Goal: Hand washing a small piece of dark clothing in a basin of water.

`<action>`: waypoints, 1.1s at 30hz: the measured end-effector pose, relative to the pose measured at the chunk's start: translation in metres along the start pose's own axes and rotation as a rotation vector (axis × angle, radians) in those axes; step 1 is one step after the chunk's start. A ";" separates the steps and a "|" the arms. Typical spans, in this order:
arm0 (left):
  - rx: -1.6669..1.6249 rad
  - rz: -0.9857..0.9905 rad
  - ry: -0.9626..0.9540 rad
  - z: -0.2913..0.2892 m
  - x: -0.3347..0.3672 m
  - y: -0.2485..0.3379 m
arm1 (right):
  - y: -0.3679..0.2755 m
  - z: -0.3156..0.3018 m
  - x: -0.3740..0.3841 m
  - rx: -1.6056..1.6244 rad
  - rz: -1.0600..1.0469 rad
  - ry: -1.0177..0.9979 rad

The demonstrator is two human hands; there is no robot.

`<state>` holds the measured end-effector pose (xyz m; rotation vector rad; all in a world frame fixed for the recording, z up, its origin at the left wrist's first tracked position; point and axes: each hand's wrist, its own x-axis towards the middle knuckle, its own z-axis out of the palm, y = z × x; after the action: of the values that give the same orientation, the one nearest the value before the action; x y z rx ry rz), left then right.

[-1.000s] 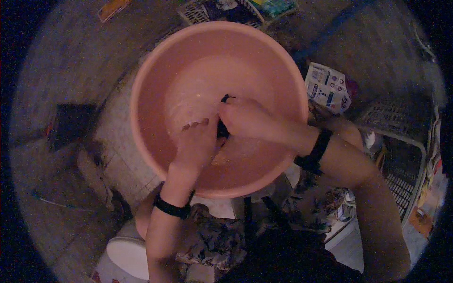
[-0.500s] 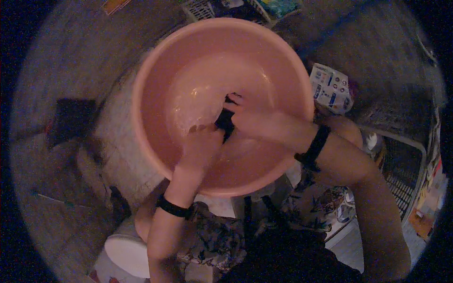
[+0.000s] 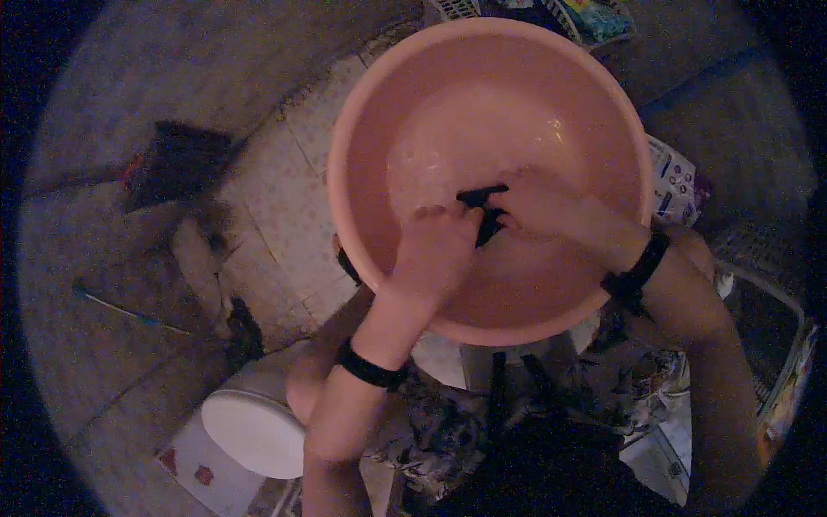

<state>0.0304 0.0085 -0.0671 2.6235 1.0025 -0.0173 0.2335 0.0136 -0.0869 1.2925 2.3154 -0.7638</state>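
Observation:
A large pink basin [image 3: 343, 164] stands before me, with what looks like shallow, shiny water at its bottom. Over its near half, a small black piece of cloth [image 3: 489, 227] is stretched between my two hands. My left hand [image 3: 438, 252] has its fingers curled round the cloth's left side. From the right, my right hand [image 3: 547, 205] pinches its other side, the fingers partly blurred. Part of the cloth is hidden by the fingers, and I cannot tell its exact kind. Each wrist wears a black band.
A white lidded container [image 3: 254, 431] is at lower left. Left of the basin are a dark dustpan-like object [image 3: 177, 164] and a thin stick [image 3: 133, 312]. Crates [image 3: 594, 21] lie beyond the basin. A printed white package [image 3: 676, 181] and a grey basket [image 3: 767, 319] are at right.
My view has shifted, so the basin and hands appear farther right in the picture. Between my hands, the black cloth has changed shape, with a strip now spread sideways at its top.

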 end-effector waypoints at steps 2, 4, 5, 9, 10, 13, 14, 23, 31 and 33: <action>-0.046 -0.083 -0.102 -0.008 -0.004 -0.005 | 0.004 0.002 0.002 -0.009 0.005 0.161; -0.031 -0.115 -0.119 -0.015 -0.011 -0.004 | 0.011 -0.005 0.008 0.038 0.064 0.221; -0.012 -0.144 -0.144 -0.015 -0.014 -0.003 | 0.015 -0.007 0.011 0.093 0.123 0.285; -0.017 -0.133 -0.208 -0.029 -0.017 -0.017 | 0.012 -0.036 0.018 0.089 0.157 0.362; -0.017 -0.110 -0.190 -0.027 -0.017 -0.018 | 0.014 -0.035 0.024 0.143 0.099 0.194; -0.007 -0.102 -0.201 -0.018 -0.037 -0.036 | -0.033 -0.037 0.013 0.001 -0.059 0.174; -0.021 -0.096 -0.194 -0.018 -0.035 -0.031 | -0.041 -0.042 -0.006 -0.232 -0.125 0.310; 0.036 -0.167 -0.290 -0.044 -0.058 -0.036 | -0.005 -0.068 0.040 0.510 0.250 -0.284; 0.032 -0.186 -0.256 -0.062 -0.041 -0.020 | -0.022 -0.008 0.007 0.005 -0.203 0.160; 0.063 -0.171 -0.234 -0.053 -0.043 -0.026 | -0.020 0.002 0.007 -0.006 -0.136 0.155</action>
<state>-0.0240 0.0149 -0.0196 2.5084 1.1535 -0.3918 0.2132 0.0089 -0.0871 1.2415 2.5488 -0.7218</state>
